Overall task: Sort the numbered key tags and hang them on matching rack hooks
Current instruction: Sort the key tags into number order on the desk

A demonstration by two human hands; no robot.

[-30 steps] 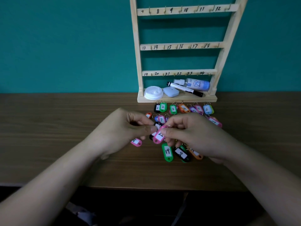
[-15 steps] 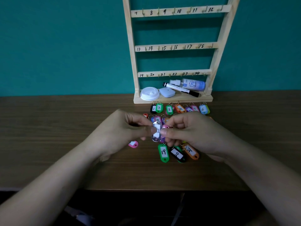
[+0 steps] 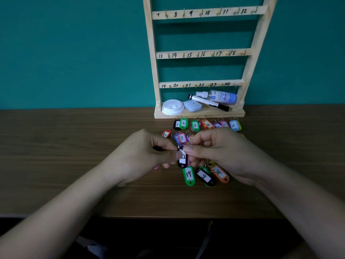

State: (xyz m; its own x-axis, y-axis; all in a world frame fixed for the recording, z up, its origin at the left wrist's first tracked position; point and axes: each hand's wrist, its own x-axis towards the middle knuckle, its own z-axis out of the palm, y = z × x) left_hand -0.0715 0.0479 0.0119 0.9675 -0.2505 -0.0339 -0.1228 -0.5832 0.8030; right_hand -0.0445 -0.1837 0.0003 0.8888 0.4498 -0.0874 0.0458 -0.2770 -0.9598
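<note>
Sorting under way; nothing hung yet.
Left hand (image 3: 143,156) and right hand (image 3: 222,152) together pinch a black tag (image 3: 183,160) above the surface (image 3: 74,146). Other tags (image 3: 195,125) lie in numbered rows there; rack (image 3: 202,53) hooks in view all bare.

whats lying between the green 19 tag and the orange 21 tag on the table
In the head view, a black tag marked 20 lies between the green 19 tag and the orange 21 tag.
</note>
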